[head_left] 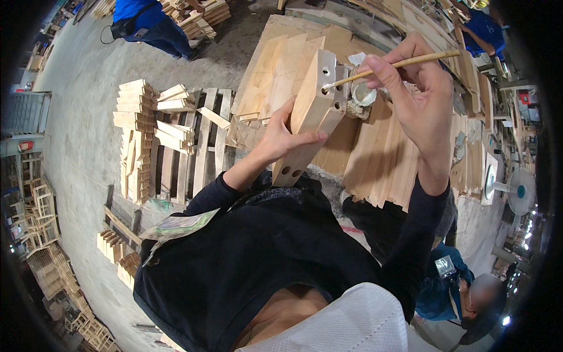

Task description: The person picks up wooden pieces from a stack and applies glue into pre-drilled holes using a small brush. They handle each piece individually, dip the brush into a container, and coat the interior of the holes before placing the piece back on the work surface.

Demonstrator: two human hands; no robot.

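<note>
My left hand (280, 134) grips a stack of wooden pieces (312, 104) from the side, thumb across the near face. Round holes show in their far end and more near the bottom end. Between the fingers of my right hand (419, 88) is a thin wooden stick (410, 61), slanting down to the left. Its whitened tip touches one of the holes in the far end. Just right of that end sits a small cup (364, 94) of whitish stuff, its outside crusted, partly behind the right hand.
Long boards (381, 152) lie side by side at the right of the work surface, and more flat boards (275, 64) at its left. Stacked wood pieces (136, 123) stand by a slatted pallet (205, 152). A person in blue (146, 23) stands far left; another (443, 281) is at lower right.
</note>
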